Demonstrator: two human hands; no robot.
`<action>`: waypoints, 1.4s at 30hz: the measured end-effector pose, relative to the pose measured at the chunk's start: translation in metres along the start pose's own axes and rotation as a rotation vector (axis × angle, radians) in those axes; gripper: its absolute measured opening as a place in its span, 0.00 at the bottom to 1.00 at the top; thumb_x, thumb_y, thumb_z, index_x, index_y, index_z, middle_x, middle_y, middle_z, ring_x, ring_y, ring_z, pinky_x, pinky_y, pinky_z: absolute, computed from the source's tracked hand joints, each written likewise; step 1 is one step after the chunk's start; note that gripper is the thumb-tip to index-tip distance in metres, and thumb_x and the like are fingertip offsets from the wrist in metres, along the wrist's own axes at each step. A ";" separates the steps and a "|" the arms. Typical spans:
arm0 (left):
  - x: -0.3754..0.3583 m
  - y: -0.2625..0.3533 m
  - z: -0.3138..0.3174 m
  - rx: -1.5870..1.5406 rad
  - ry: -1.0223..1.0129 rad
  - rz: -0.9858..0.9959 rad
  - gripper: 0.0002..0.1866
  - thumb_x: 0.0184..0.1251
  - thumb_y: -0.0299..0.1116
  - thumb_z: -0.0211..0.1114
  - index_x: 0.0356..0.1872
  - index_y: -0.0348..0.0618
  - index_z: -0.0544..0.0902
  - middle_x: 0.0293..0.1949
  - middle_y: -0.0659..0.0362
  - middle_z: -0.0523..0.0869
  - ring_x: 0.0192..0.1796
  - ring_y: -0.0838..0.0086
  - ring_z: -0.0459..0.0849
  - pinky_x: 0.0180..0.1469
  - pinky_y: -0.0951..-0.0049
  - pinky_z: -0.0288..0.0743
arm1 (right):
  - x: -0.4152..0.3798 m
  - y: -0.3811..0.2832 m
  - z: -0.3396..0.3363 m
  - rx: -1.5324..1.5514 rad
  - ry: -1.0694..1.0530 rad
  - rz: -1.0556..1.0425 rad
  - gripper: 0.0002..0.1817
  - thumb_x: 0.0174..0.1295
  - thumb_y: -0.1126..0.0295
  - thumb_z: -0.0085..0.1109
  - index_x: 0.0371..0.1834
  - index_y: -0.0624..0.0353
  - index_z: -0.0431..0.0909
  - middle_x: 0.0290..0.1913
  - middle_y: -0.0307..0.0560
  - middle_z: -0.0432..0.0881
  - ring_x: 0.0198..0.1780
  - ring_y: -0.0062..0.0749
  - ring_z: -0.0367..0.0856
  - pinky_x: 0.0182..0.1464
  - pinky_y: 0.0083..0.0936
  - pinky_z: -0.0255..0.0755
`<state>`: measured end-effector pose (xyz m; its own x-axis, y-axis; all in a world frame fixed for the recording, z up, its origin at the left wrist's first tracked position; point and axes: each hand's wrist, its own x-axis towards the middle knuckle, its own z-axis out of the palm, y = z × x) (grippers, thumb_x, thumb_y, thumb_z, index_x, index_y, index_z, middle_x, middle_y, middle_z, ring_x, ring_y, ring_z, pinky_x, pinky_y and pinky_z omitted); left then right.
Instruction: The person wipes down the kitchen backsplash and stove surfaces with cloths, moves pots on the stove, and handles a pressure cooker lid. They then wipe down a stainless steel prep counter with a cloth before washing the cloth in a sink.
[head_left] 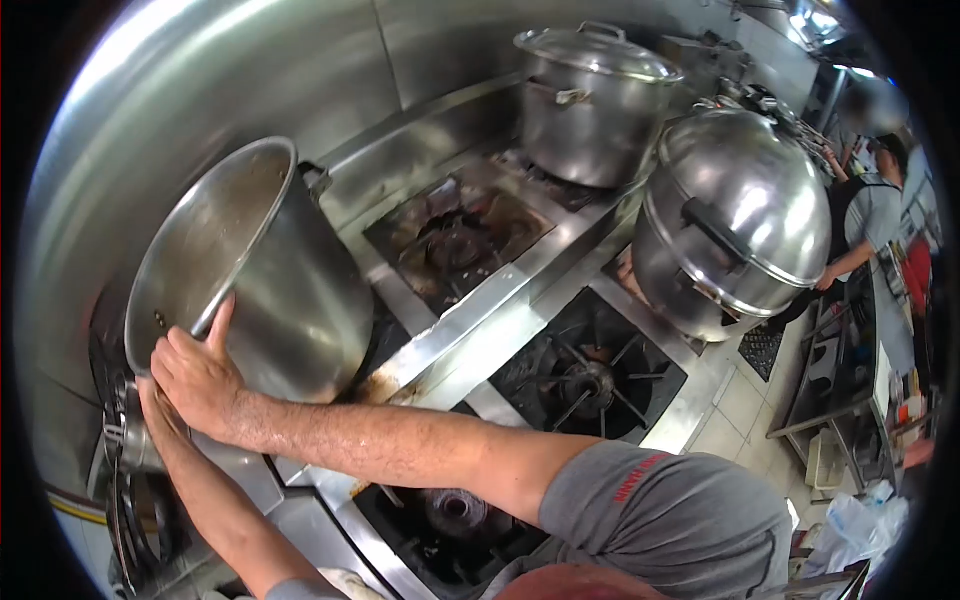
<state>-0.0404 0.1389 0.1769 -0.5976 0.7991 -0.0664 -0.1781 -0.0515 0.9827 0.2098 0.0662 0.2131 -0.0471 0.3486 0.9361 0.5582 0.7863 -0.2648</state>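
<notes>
A large steel stockpot (290, 320) leans on its side edge at the left of the stove, its mouth turned toward the left wall. My right hand (195, 375) grips the near rim, the thumb lying up along the outer wall and the fingers bent over the edge. Below it, my left hand (160, 405) reaches to the same rim near its lowest part. The left fingers are hidden behind my right hand and the pot. A black-fitted side handle (315, 178) sticks out at the pot's far side. Small dark specks show inside the rim.
Behind stands a lidded steel pot (595, 120); at right, a domed steel cooker (745, 215) with a black handle. Burners (585, 385) lie between. Pans (135, 520) hang at lower left. Another person (865, 215) stands at a counter on the right. A plastic bag (865, 530) lies lower right.
</notes>
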 end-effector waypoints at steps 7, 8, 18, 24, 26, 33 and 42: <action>-0.023 0.004 0.012 -0.012 0.052 0.053 0.09 0.63 0.38 0.57 0.26 0.46 0.76 0.20 0.66 0.77 0.13 0.79 0.69 0.11 0.80 0.58 | 0.003 0.009 -0.037 0.019 -0.103 0.001 0.08 0.52 0.67 0.53 0.31 0.59 0.75 0.33 0.41 0.66 0.44 0.34 0.65 0.56 0.87 0.38; -0.030 0.003 0.011 -0.015 0.070 0.059 0.09 0.63 0.38 0.57 0.27 0.46 0.76 0.20 0.66 0.77 0.13 0.79 0.69 0.11 0.80 0.58 | 0.002 0.011 -0.043 0.045 -0.107 0.000 0.08 0.52 0.67 0.53 0.31 0.59 0.75 0.33 0.42 0.66 0.44 0.34 0.65 0.56 0.88 0.38; -0.023 -0.007 -0.023 0.009 0.098 0.070 0.12 0.64 0.43 0.57 0.24 0.50 0.75 0.19 0.67 0.72 0.14 0.85 0.64 0.12 0.84 0.49 | 0.101 0.138 -0.173 -0.086 -0.273 -0.287 0.11 0.47 0.67 0.59 0.32 0.61 0.77 0.35 0.52 0.76 0.45 0.48 0.74 0.42 0.42 0.73; 0.004 -0.017 -0.050 0.213 0.308 0.147 0.12 0.59 0.44 0.62 0.26 0.49 0.75 0.18 0.67 0.69 0.14 0.81 0.63 0.13 0.82 0.54 | 0.197 0.378 -0.281 -0.762 -0.260 0.189 0.15 0.54 0.69 0.48 0.39 0.63 0.82 0.42 0.61 0.81 0.47 0.52 0.81 0.48 0.47 0.74; 0.006 -0.017 -0.058 0.224 0.356 0.154 0.11 0.58 0.44 0.62 0.27 0.49 0.76 0.18 0.67 0.70 0.14 0.81 0.64 0.13 0.82 0.54 | 0.208 0.478 -0.315 -1.044 -0.305 0.257 0.15 0.54 0.66 0.49 0.36 0.60 0.84 0.40 0.61 0.82 0.44 0.53 0.82 0.48 0.44 0.75; 0.011 -0.017 -0.081 0.248 0.460 0.127 0.11 0.57 0.45 0.64 0.29 0.50 0.76 0.19 0.67 0.71 0.15 0.80 0.65 0.13 0.81 0.55 | 0.212 0.656 -0.409 -1.077 -0.548 0.714 0.24 0.60 0.59 0.45 0.59 0.54 0.73 0.63 0.52 0.71 0.65 0.48 0.67 0.63 0.53 0.58; 0.008 -0.029 -0.115 0.241 0.532 0.097 0.12 0.55 0.45 0.66 0.32 0.51 0.77 0.20 0.66 0.73 0.15 0.79 0.66 0.13 0.79 0.57 | 0.228 0.693 -0.421 -1.151 -0.645 0.757 0.21 0.64 0.61 0.46 0.57 0.57 0.74 0.64 0.48 0.70 0.65 0.49 0.67 0.64 0.55 0.58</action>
<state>-0.1296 0.0782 0.1284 -0.9233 0.3841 0.0094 0.0424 0.0775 0.9961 0.9341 0.4757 0.3403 0.3653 0.8710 0.3285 0.9243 -0.3814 -0.0166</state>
